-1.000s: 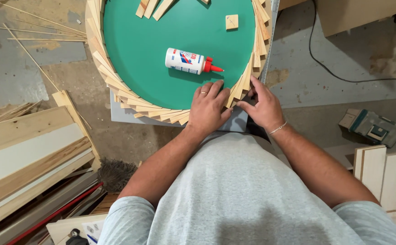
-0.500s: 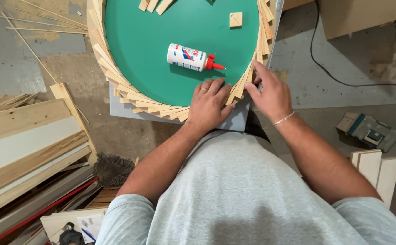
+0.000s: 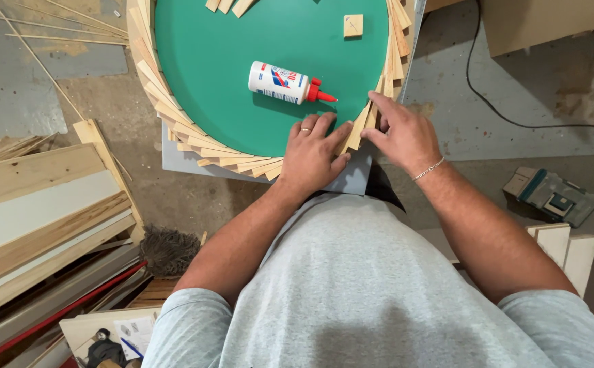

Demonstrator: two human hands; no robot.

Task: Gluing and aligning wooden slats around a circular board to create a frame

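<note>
Flat and spread, the left hand [image 3: 313,153] presses palm-down on the near edge of the green disc [image 3: 242,88], gripping nothing, fingertips against the wooden slats [image 3: 174,123] fanned round the rim; the right hand [image 3: 402,133] beside it pinches one slat [image 3: 358,129] between thumb and fingers at the rim's lower right. Surroundings, left to right: stacked boards [image 3: 31,204] on the floor, a brush [image 3: 167,249], a white glue bottle [image 3: 283,82] with red cap lying on the disc, a small wood block [image 3: 353,25], a black cable [image 3: 501,112], a green sander [image 3: 552,197].
</note>
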